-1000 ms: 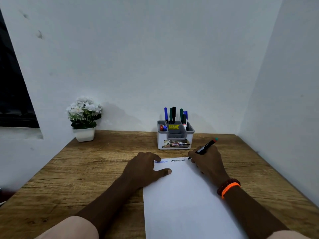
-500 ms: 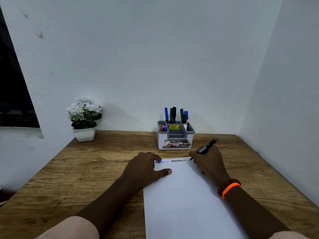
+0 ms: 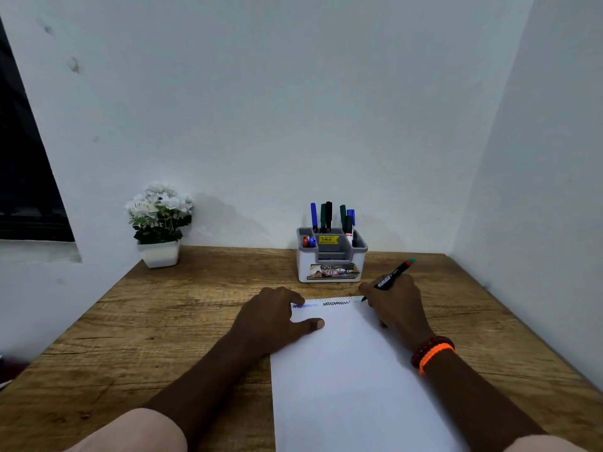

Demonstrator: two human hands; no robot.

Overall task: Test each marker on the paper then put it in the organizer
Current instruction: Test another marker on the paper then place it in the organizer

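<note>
A white sheet of paper (image 3: pixel 352 380) lies on the wooden desk (image 3: pixel 146 337) in front of me. Near its top edge run a blue scribble (image 3: pixel 305 306) and a black scribble (image 3: pixel 336 303). My right hand (image 3: pixel 396 308) grips a black marker (image 3: pixel 390 277) with a green end; its tip sits at the paper's top right corner. My left hand (image 3: pixel 277 316) rests on the paper's top left corner, thumb stretched out on the sheet. Behind the paper stands the grey and white organizer (image 3: pixel 331 261) with several markers upright in it.
A small white pot of white flowers (image 3: pixel 159 223) stands at the back left of the desk. White walls close off the back and the right side. A dark window opening (image 3: pixel 23 190) is at the left.
The marker tip has moved slightly right along the paper's top edge, past the end of the black scribble. My left hand has stayed in place.
</note>
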